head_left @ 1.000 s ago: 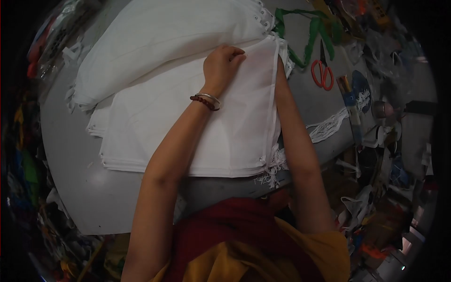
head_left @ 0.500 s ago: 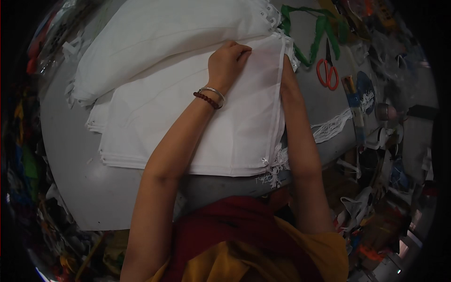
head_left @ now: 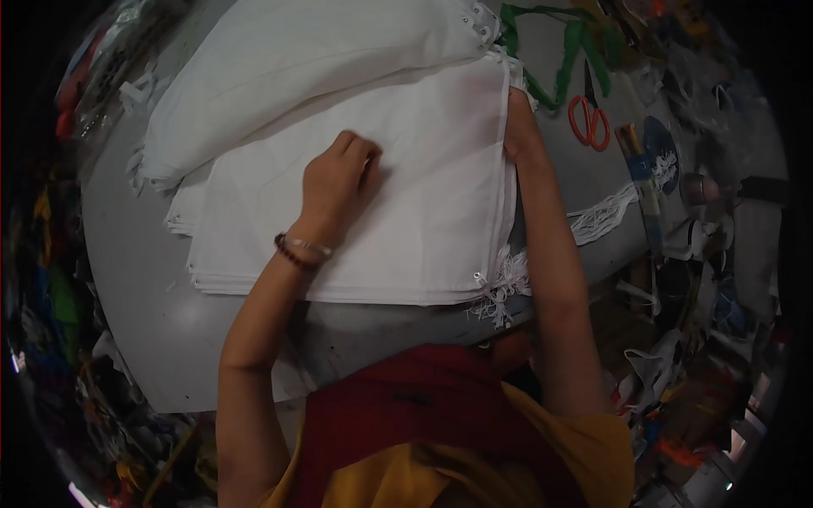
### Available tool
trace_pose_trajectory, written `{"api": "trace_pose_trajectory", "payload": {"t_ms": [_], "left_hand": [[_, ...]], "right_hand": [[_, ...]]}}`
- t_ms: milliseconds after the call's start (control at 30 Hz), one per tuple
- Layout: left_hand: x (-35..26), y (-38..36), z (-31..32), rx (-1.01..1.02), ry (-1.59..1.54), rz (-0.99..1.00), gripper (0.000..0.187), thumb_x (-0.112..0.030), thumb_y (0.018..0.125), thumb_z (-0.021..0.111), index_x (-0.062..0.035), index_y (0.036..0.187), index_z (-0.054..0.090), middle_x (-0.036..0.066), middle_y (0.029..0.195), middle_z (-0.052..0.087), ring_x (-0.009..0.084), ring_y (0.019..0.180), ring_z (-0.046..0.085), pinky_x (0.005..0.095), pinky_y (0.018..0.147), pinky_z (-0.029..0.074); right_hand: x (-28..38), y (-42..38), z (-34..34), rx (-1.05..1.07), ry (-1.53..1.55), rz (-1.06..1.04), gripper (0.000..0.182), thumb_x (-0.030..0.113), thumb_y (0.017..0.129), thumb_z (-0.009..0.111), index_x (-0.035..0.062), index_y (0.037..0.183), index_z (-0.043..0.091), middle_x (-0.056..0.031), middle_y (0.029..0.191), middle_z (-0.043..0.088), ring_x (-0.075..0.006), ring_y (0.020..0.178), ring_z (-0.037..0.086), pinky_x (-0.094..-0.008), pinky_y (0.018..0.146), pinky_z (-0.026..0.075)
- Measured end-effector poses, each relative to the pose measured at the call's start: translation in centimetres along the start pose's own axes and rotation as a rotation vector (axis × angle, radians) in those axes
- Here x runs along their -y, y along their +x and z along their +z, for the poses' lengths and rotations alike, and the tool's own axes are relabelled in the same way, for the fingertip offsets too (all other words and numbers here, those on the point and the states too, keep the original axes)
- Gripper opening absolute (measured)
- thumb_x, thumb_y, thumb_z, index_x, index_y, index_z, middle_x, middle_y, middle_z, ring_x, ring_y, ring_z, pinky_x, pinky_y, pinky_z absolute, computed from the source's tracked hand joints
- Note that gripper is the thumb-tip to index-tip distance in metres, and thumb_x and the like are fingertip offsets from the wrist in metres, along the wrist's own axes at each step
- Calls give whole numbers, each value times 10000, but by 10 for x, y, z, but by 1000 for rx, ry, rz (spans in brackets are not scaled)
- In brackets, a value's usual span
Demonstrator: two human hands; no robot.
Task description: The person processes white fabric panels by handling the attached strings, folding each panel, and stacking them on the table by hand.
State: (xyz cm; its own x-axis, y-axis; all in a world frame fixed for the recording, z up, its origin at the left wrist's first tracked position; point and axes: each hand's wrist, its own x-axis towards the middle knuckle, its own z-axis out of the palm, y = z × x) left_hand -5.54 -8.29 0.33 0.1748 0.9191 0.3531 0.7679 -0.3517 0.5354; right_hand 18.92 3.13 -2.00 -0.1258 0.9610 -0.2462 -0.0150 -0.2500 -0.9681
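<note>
1. A stack of thin white cloth sheets (head_left: 406, 203) is spread across the centre of the frame on a grey table (head_left: 152, 339); folded white cloth (head_left: 288, 85) is heaped at upper left.
2. The left hand (head_left: 333, 176) is held over the middle of the top sheet, fingers loosely curled; whether any cloth is pinched cannot be made out.
3. The right hand (head_left: 523, 127) is placed at the sheet's right edge, upper right of centre; its fingertips are hidden, so its grip cannot be judged.
4. The cloth is probably light, limp and easily creased, as a pinkish tint is seen through it; it would best be held by the hemmed right edge or the corner with the metal eyelet (head_left: 478, 278).
5. Compared with the earlier frame, the left hand has been shifted down and leftward; the right hand has been kept at the edge.
</note>
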Motion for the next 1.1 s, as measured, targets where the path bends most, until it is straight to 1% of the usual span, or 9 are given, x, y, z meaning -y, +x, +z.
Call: {"api": "trace_pose_trajectory", "payload": {"t_ms": [100, 167, 300, 400, 533, 600, 700, 833, 1100], "left_hand": [[-4, -50, -43, 115, 33, -50, 137, -44, 711, 653, -72, 814, 568, 54, 809, 571, 212, 595, 573, 307, 522, 455], [-1, -79, -66, 118, 55, -62, 155, -40, 699, 665, -68, 817, 570, 53, 809, 575, 198, 584, 575, 297, 516, 454], [11, -110, -105, 183, 126, -64, 320, -289, 741, 685, -67, 958, 609, 79, 941, 602, 236, 794, 596, 343, 674, 476], [17, -116, -119, 202, 291, 37, 507, -461, 733, 651, -63, 1044, 609, 96, 1046, 600, 275, 965, 568, 408, 859, 433], [31, -120, -124, 113, 487, -4, 444, -394, 778, 644, -58, 1065, 602, 93, 1119, 590, 283, 1070, 540, 486, 1009, 324], [61, -129, -132, 48, 500, -27, 360, -306, 798, 638, -56, 1055, 607, 93, 1094, 602, 285, 1055, 548, 475, 993, 348], [97, -120, -152, -209, 519, -130, 158, -79, 842, 598, -36, 990, 630, 75, 971, 648, 213, 917, 610, 375, 896, 448], [153, -74, -193, -394, -5, -469, 163, -137, 875, 597, 7, 929, 650, 30, 809, 654, 71, 738, 579, 233, 692, 458], [256, -25, -185, -358, 173, -660, 318, -325, 798, 650, -44, 944, 670, 96, 836, 668, 189, 768, 617, 289, 710, 465]], "right_hand": [[4, -4, 1, -42, -38, 36, 354, 258, 905, 448, -12, 1100, 567, -118, 1040, 604, -186, 862, 618, -287, 692, 529], [9, -5, 2, -66, 404, 100, 416, 337, 924, 441, -13, 1119, 554, -116, 997, 621, -187, 815, 631, -286, 679, 533], [30, -43, 1, 72, 308, 140, 462, 400, 924, 453, -1, 1141, 529, -98, 941, 636, -173, 788, 633, -297, 710, 531], [39, -45, -5, 493, -495, 252, 491, 445, 913, 464, 22, 1160, 502, -80, 944, 636, -166, 840, 625, -316, 775, 518], [60, 4, 25, 636, 253, 79, 354, 331, 929, 487, 19, 1087, 540, -38, 901, 635, -142, 771, 631, -287, 703, 521], [98, 20, 72, 224, 507, 17, 258, 253, 919, 517, 29, 1031, 583, -22, 909, 638, -136, 766, 632, -281, 662, 509], [98, 63, 86, 255, 428, -14, 253, 251, 917, 519, 32, 1024, 585, -22, 912, 638, -135, 769, 632, -282, 662, 508], [95, 99, 116, 322, 257, -76, 242, 248, 914, 525, 36, 1010, 591, -22, 916, 639, -133, 774, 631, -284, 663, 506], [78, 75, 133, 348, -101, -212, 220, 241, 907, 537, 44, 981, 603, -21, 925, 641, -129, 784, 628, -287, 664, 501]]}}
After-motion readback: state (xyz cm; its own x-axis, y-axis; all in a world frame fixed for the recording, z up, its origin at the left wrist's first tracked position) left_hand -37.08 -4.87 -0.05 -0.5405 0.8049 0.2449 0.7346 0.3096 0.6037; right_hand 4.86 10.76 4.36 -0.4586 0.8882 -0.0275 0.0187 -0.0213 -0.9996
